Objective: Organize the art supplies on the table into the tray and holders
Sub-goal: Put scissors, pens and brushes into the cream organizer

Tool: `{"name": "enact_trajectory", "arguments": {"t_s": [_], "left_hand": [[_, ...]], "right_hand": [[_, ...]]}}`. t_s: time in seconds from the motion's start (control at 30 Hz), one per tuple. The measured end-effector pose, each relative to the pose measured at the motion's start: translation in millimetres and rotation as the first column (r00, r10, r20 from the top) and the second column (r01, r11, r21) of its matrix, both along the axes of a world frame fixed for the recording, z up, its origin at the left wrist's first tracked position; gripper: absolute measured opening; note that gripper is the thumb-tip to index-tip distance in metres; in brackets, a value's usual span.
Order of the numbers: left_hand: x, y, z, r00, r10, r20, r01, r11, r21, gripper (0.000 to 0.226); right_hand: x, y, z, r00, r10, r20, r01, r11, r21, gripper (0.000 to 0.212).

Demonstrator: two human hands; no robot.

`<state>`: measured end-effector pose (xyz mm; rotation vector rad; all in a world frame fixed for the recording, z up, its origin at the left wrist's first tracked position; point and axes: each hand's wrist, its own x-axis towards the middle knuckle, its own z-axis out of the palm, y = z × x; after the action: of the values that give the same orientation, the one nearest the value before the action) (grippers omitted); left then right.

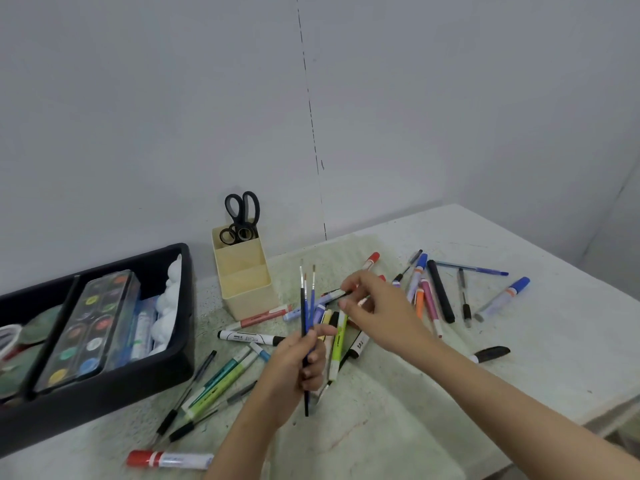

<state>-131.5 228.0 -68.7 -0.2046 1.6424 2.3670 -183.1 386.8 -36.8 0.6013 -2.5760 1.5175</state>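
Paintbrushes: three, bristles up, gripped by their lower handles in the curled left hand, above the loose markers. Judged light, stiff and slippery; hold mid-handle, clear of the bristles. Right hand pinches another slim tool, probably a brush, near the beige holder

The person's left hand and right hand are bare. Both forearms are uncovered from wrist to the edge of view.
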Motion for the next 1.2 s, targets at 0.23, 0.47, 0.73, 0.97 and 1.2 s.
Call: {"name": "enact_trajectory", "arguments": {"t_s": [0.23, 0.47, 0.73, 0.97, 1.2], "left_hand": [[6.9, -26.0, -8.2, 0.984, 0.177, 0.000, -0.176, 0.983, -0.056, 0.028], [16.3, -37.0, -13.4, 0.967, 0.256, -0.005, -0.255, 0.966, -0.045, 0.031], [16.7, -45.2, -14.7, 0.968, 0.250, -0.004, -0.250, 0.968, -0.026, 0.031], [14.6, -47.7, -19.6, 0.982, 0.185, -0.036, -0.186, 0.982, -0.027, 0.032], [19.5, -39.1, -12.7, 0.998, -0.039, -0.053, 0.039, 0.999, -0.011, 0.041]], "right_hand": [[24.1, -4.5, -49.3, 0.842, 0.495, -0.217, -0.243, 0.706, 0.665, 0.018], [22.7, -10.9, -64.8, 0.806, 0.493, -0.329, -0.179, 0.732, 0.657, 0.030], [22.7, -12.9, -70.0, 0.850, 0.458, -0.259, -0.260, 0.794, 0.549, 0.023], [14.7, -26.7, -22.5, 0.885, 0.202, -0.421, -0.146, 0.976, 0.162, 0.015], [-1.3, -43.5, 15.3, 0.994, 0.096, -0.051, -0.104, 0.972, -0.210, 0.029]]}}
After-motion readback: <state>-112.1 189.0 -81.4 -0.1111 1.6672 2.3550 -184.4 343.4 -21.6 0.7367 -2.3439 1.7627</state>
